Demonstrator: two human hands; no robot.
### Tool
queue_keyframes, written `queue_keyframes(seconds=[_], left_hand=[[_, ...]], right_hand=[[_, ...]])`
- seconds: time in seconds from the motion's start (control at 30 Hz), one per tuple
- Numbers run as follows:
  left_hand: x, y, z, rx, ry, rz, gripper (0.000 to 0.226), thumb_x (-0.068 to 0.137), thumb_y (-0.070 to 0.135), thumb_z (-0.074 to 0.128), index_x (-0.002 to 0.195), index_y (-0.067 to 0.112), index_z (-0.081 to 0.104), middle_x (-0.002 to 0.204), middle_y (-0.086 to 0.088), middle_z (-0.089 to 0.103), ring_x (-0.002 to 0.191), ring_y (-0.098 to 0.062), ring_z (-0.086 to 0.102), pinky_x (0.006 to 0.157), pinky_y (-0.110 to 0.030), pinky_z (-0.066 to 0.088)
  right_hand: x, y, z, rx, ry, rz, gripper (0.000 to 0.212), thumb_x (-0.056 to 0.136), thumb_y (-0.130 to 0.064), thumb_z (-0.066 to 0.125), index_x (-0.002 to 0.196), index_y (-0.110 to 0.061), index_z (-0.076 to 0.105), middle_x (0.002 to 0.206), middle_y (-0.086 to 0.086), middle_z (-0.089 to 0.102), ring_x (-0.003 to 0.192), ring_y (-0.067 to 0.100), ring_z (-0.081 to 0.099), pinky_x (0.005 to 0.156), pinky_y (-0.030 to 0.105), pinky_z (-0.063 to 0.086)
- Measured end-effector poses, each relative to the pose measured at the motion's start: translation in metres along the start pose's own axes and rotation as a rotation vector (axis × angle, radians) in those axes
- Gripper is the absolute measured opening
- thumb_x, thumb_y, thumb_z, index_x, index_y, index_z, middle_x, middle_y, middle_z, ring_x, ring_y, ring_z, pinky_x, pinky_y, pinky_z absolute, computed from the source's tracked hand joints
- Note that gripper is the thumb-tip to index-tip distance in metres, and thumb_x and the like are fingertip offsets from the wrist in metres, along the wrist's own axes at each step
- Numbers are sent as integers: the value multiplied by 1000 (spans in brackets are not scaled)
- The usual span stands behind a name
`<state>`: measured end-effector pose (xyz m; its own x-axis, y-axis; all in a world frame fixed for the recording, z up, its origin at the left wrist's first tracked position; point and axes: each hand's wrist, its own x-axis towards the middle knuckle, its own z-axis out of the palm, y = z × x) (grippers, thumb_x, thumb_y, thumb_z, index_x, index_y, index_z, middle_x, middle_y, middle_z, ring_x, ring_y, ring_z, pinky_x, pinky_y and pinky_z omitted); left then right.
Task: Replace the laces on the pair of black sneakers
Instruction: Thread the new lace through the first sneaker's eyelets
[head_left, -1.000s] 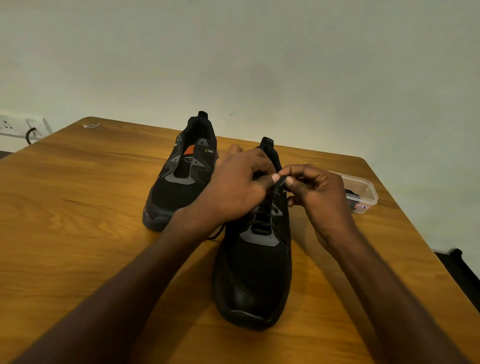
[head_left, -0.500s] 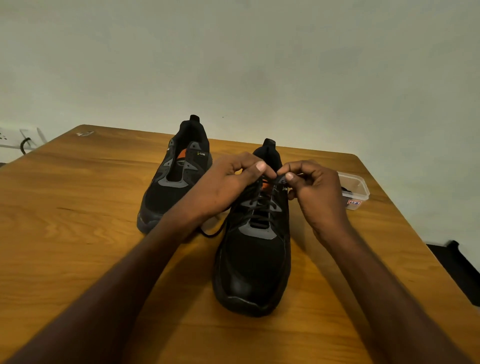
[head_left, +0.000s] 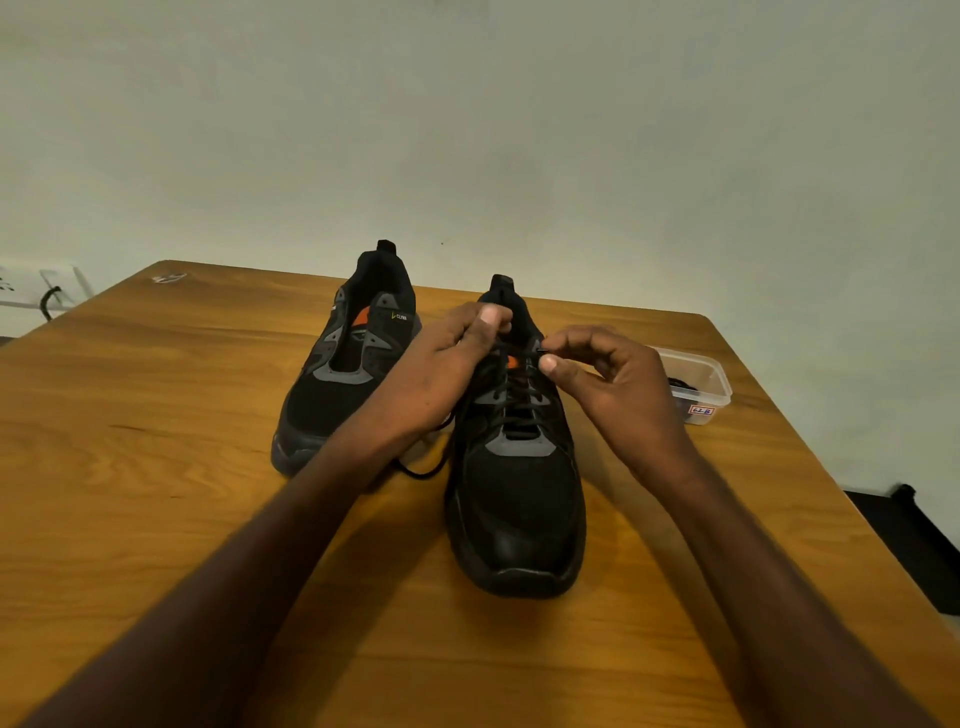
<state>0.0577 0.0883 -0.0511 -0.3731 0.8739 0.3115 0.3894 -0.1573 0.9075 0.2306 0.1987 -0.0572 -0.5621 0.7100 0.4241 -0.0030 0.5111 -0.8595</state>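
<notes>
While toes point at the wearer, both hands (head_left: 524, 364) pinched on the near sneaker's (head_left: 519, 493) lace (head_left: 514, 387).

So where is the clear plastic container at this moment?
In the head view, the clear plastic container stands on the right side of the wooden table, near its far right corner, just behind the right hand and right of the laced sneaker.

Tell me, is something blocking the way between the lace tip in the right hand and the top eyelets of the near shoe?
Nothing visible does: the right hand pinches the lace tip right beside the near shoe.
</notes>
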Motion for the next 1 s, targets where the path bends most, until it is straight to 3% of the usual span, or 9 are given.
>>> queue_keyframes(seconds=[0.2, 0.33, 0.43, 0.5, 0.6, 0.7, 0.8, 0.9, 1.0], left_hand=[[0, 0, -1, -21, -1, -9, 52, 112, 43, 28, 121, 14, 70, 115, -3, 75, 108, -8, 71, 92, -21, 53], [-1, -1, -2, -17, 6, -4, 50, 113, 44, 30, 116, 16, 72, 109, -5, 76, 105, -13, 73, 98, -34, 55], [-1, -2, -1, 11, 30, 16, 50, 112, 45, 31, 113, 18, 73, 108, -1, 76, 105, -9, 72, 99, -31, 54], [-1, -2, 0, 31, 50, 29, 49, 113, 43, 32, 111, 17, 73, 104, 0, 76, 101, -8, 72, 93, -26, 54], [-1, -4, 3, 60, 120, 58, 45, 112, 41, 38, 106, 17, 74, 94, 3, 76, 91, -8, 74, 80, -19, 53], [-1, -6, 3, 86, 156, 83, 44, 112, 42, 40, 104, 17, 75, 92, 3, 76, 88, -9, 74, 78, -20, 53], [-1, -6, 3, 110, 150, 87, 44, 112, 41, 40, 105, 16, 75, 94, 2, 76, 90, -10, 74, 82, -25, 55], [-1, -5, 3, 127, 145, 91, 44, 112, 40, 40, 106, 15, 75, 96, 2, 77, 91, -9, 74, 85, -27, 58], [-2, -4, 3, 105, 158, 88, 42, 112, 38, 41, 105, 14, 75, 94, 2, 76, 89, -7, 74, 80, -17, 56]], right_hand=[[1, 1, 6, 67, 148, 33, 7, 94, -12, 74, 99, -14, 77, 100, 0, 76, 97, 13, 72, 83, 31, 62], [7, -10, -16, 591, 611, 146, 5, 99, -13, 67, 102, -15, 71, 89, 4, 72, 85, 20, 70, 67, 34, 58], [11, -4, -32, 277, 829, 32, 13, 97, -21, 67, 110, -19, 68, 99, -1, 68, 89, 13, 64, 73, 40, 57], [7, -3, -28, 30, 673, -97, 19, 98, -29, 68, 115, -23, 67, 114, -2, 65, 101, 13, 62, 82, 33, 56], [4, 1, -10, -344, 281, -106, 6, 93, -43, 73, 97, -38, 70, 115, -10, 59, 112, 12, 53, 85, 29, 47], [2, 3, 0, -390, 78, -34, 5, 92, -37, 75, 89, -34, 72, 105, -13, 63, 106, 15, 56, 79, 30, 43], [2, 2, -4, -215, 6, -4, 5, 92, -35, 75, 95, -31, 74, 107, -13, 67, 103, 14, 60, 80, 31, 47], [2, 2, -3, -274, -9, -19, 7, 91, -28, 77, 97, -31, 73, 107, -15, 68, 100, 10, 61, 77, 26, 45], [2, 3, 6, -129, 211, 15, 6, 96, -18, 71, 97, -23, 73, 99, -11, 70, 92, 2, 63, 79, 22, 50]])
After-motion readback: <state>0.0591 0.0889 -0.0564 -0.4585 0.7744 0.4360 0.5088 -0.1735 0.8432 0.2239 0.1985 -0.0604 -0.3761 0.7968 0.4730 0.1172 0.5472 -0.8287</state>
